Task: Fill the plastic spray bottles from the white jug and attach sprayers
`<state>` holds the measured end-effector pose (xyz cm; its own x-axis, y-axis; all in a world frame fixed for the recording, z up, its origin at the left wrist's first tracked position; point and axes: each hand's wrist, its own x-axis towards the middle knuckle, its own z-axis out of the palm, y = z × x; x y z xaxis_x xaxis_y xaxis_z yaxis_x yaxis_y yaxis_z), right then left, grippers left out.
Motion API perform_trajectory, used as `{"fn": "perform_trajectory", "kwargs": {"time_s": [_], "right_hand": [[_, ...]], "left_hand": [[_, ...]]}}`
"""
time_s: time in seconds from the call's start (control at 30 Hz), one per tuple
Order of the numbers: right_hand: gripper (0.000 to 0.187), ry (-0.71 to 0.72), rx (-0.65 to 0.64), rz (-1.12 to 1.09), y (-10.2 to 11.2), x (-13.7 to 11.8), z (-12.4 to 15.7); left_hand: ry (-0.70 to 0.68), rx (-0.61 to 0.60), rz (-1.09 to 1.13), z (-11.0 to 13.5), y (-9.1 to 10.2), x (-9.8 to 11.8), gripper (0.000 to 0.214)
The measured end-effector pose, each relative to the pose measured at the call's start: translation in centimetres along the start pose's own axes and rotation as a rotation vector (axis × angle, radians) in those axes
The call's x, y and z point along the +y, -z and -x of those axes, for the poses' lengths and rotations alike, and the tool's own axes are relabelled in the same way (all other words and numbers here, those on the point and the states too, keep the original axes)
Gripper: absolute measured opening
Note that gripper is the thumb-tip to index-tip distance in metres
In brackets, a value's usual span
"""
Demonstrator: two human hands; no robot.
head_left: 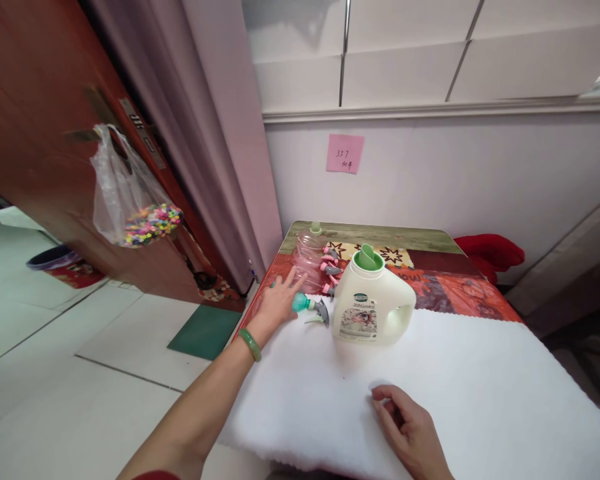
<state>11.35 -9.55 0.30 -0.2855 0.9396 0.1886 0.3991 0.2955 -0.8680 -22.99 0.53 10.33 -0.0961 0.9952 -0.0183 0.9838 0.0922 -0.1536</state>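
My left hand (279,301) reaches out to the table's left edge with its fingers spread, touching a small teal spray bottle (307,306) that lies on its side. Behind it lie several clear pink spray bottles (314,261) with pink triggers. A white detergent jug (373,303) with a green cap stands upright just right of the hand. My right hand (407,427) rests on the white cloth (480,380) near the front edge, fingers loosely curled, holding nothing. A green bangle circles my left wrist.
The table (460,287) has a red patterned cover under the white cloth. A pink sticky note (345,153) is on the wall behind. A plastic bag of coloured beads (135,207) hangs from the door handle at left. A red item (490,253) sits beyond the table's right corner.
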Motion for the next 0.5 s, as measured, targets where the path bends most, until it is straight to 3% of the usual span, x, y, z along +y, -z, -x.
{"fn": "perform_trajectory", "kwargs": {"time_s": [0.17, 0.5], "right_hand": [[0.036, 0.008, 0.023, 0.013, -0.1, -0.1, 0.0], [0.035, -0.001, 0.014, 0.006, -0.1, -0.3, -0.1]], "left_hand": [[-0.011, 0.017, -0.023, -0.3, 0.0, -0.1, 0.107], [-0.008, 0.021, -0.018, -2.5, -0.8, 0.0, 0.109]]}}
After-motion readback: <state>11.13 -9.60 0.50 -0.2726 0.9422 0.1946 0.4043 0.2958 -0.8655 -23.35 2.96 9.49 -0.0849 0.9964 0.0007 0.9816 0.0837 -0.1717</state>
